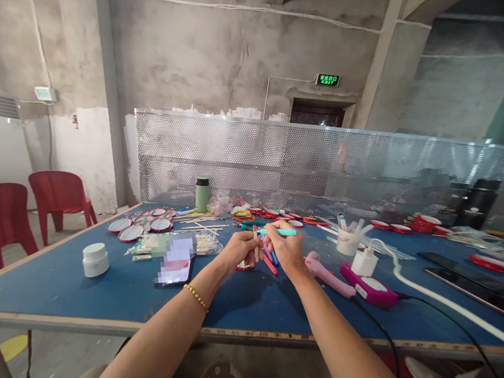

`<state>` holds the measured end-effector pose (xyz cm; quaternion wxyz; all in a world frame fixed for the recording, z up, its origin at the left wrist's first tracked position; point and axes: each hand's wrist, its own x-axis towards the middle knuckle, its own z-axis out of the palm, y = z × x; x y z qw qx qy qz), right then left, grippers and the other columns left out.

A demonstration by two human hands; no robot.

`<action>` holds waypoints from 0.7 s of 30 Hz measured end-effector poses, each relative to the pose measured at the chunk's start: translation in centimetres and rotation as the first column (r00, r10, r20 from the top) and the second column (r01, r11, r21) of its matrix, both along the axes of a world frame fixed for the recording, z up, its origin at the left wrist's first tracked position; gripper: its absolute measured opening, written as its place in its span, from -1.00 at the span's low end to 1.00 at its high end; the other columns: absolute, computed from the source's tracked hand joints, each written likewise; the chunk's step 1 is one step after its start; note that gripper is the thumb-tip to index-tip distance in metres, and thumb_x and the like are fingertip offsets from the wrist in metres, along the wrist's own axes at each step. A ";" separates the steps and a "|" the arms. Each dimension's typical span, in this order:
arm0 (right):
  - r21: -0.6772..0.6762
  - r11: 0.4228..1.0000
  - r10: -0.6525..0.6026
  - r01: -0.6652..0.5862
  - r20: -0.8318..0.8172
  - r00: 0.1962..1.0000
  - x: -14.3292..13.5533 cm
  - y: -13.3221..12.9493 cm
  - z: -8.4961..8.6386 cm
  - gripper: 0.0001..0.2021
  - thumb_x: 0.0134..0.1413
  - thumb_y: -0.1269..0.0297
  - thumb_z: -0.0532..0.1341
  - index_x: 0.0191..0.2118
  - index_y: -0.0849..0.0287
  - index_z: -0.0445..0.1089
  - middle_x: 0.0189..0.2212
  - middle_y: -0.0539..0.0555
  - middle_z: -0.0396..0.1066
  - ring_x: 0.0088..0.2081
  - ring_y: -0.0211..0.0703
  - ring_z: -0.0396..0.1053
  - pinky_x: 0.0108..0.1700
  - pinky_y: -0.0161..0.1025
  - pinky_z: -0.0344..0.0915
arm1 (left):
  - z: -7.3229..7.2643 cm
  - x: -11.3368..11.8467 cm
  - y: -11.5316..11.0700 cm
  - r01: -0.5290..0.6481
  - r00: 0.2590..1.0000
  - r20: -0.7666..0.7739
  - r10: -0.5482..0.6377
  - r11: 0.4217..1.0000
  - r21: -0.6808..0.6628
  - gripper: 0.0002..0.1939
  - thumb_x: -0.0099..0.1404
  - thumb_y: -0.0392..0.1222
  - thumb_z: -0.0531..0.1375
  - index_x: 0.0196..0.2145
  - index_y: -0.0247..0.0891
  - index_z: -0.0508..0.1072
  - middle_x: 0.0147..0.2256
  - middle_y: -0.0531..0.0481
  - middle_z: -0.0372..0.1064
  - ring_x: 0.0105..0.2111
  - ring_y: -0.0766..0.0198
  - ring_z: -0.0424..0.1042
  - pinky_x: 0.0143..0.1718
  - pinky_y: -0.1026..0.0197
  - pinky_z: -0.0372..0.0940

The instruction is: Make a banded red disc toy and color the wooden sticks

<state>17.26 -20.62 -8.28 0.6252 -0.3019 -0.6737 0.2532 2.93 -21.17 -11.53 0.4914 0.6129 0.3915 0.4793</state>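
Note:
My left hand (241, 249), with a gold bracelet at the wrist, pinches a small upright stick (256, 242) with a red upper end. In my right hand (288, 246) is a turquoise marker (284, 232), its tip pointing left at the stick's upper part. Pink and blue markers (270, 264) lie on the table just below and between the hands. Partly hidden beneath my left hand is a small red-rimmed piece. Right of my right hand rests a pink glue gun (329, 275).
The blue table (147, 303) holds a phone (177, 259), a white jar (95, 260), a green bottle (202, 195), red-rimmed discs (130, 233), a cup of pens (346, 239), a magenta power strip (370, 285) and cables. Behind it stands a perforated metal screen (230, 149).

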 end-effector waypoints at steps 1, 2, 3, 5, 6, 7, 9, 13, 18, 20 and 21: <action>0.001 1.000 0.000 0.000 0.000 1.000 0.0 0.0 0.0 -0.71 0.09 0.08 0.29 -0.52 0.14 0.35 -0.68 -0.07 0.38 -0.72 -0.35 0.26 -0.63 -0.40 0.19 | 0.0 0.0 0.0 -0.001 1.000 -0.001 0.001 1.000 -0.001 -0.72 0.47 -0.03 0.19 -0.09 -0.33 0.47 -0.28 0.00 0.46 -0.42 0.35 0.45 -0.40 0.25 0.42; 0.001 1.000 0.001 -0.001 0.000 1.000 0.0 0.0 0.0 -0.71 0.09 0.08 0.29 -0.52 0.14 0.35 -0.68 -0.07 0.38 -0.72 -0.35 0.26 -0.63 -0.40 0.19 | 0.0 0.0 0.0 -0.002 1.000 -0.002 0.002 1.000 -0.002 -0.72 0.47 -0.03 0.19 -0.09 -0.33 0.47 -0.28 0.00 0.46 -0.42 0.35 0.45 -0.41 0.25 0.42; 0.001 1.000 0.000 0.000 0.000 1.000 0.0 0.0 0.0 -0.71 0.09 0.08 0.29 -0.52 0.14 0.35 -0.69 -0.07 0.38 -0.72 -0.35 0.26 -0.63 -0.40 0.19 | 0.0 0.0 0.0 -0.002 1.000 -0.003 0.002 1.000 -0.002 -0.72 0.47 -0.03 0.19 -0.09 -0.33 0.47 -0.28 0.00 0.46 -0.42 0.35 0.44 -0.41 0.25 0.42; 0.000 1.000 -0.003 0.003 0.001 1.000 0.0 0.1 0.0 -0.70 0.08 0.08 0.29 -0.53 0.14 0.34 -0.69 -0.07 0.38 -0.72 -0.35 0.26 -0.64 -0.40 0.19 | 0.0 0.0 0.0 0.000 1.000 -0.003 0.000 1.000 -0.001 -0.72 0.47 -0.03 0.19 -0.09 -0.33 0.47 -0.28 0.01 0.46 -0.43 0.36 0.44 -0.41 0.26 0.42; -0.001 1.000 -0.004 0.004 0.001 1.000 0.0 0.1 0.0 -0.70 0.08 0.08 0.29 -0.53 0.14 0.34 -0.69 -0.07 0.38 -0.72 -0.35 0.26 -0.64 -0.40 0.19 | 0.0 0.0 0.0 0.001 1.000 -0.003 -0.001 1.000 -0.001 -0.72 0.47 -0.03 0.19 -0.10 -0.33 0.47 -0.29 0.01 0.46 -0.43 0.36 0.44 -0.42 0.26 0.42; -0.002 1.000 -0.005 0.005 0.002 1.000 0.0 0.1 -0.1 -0.70 0.08 0.08 0.29 -0.53 0.14 0.34 -0.69 -0.07 0.38 -0.72 -0.35 0.26 -0.64 -0.40 0.18 | 0.0 0.0 0.0 0.003 1.000 -0.003 -0.003 1.000 -0.001 -0.72 0.47 -0.03 0.19 -0.10 -0.33 0.47 -0.29 0.01 0.46 -0.43 0.36 0.44 -0.42 0.26 0.42; -0.004 1.000 -0.005 0.005 0.004 1.000 0.0 0.1 -0.1 -0.71 0.08 0.08 0.29 -0.52 0.14 0.35 -0.69 -0.07 0.39 -0.72 -0.35 0.26 -0.64 -0.41 0.18 | 0.0 0.0 0.0 0.006 1.000 -0.003 -0.006 1.000 -0.002 -0.72 0.47 -0.03 0.19 -0.09 -0.33 0.47 -0.28 0.00 0.46 -0.43 0.35 0.45 -0.41 0.25 0.42; -0.002 1.000 -0.003 0.003 0.003 1.000 0.0 0.2 -0.2 -0.70 0.09 0.07 0.29 -0.52 0.13 0.34 -0.69 -0.07 0.38 -0.72 -0.35 0.26 -0.64 -0.41 0.19 | -0.1 -0.1 0.0 0.010 1.000 0.002 -0.010 1.000 0.000 -0.72 0.47 -0.03 0.19 -0.09 -0.33 0.47 -0.28 0.00 0.46 -0.42 0.35 0.45 -0.40 0.25 0.43; -0.002 1.000 -0.004 0.004 0.003 1.000 0.0 0.3 -0.2 -0.69 0.08 0.07 0.29 -0.54 0.12 0.32 -0.70 -0.07 0.38 -0.73 -0.35 0.25 -0.65 -0.40 0.18 | -0.1 -0.1 0.1 0.007 1.000 0.003 -0.007 1.000 -0.006 -0.72 0.47 -0.04 0.19 -0.09 -0.33 0.47 -0.28 0.00 0.46 -0.42 0.35 0.45 -0.41 0.25 0.42; 0.000 1.000 -0.007 0.007 0.004 1.000 0.0 0.4 -0.2 -0.70 0.08 0.07 0.29 -0.54 0.13 0.33 -0.70 -0.07 0.38 -0.73 -0.34 0.26 -0.64 -0.40 0.18 | -0.1 -0.1 0.1 0.004 1.000 0.001 -0.004 1.000 -0.010 -0.72 0.47 -0.04 0.19 -0.08 -0.33 0.47 -0.26 -0.01 0.47 -0.40 0.34 0.46 -0.39 0.24 0.44; 0.000 1.000 -0.008 0.008 0.005 1.000 0.0 0.4 -0.2 -0.70 0.08 0.08 0.28 -0.54 0.13 0.33 -0.70 -0.07 0.38 -0.73 -0.34 0.25 -0.64 -0.40 0.18 | -0.1 -0.1 0.1 0.003 1.000 0.000 -0.003 1.000 -0.012 -0.72 0.46 -0.04 0.19 -0.07 -0.33 0.47 -0.25 -0.01 0.47 -0.39 0.33 0.47 -0.37 0.23 0.44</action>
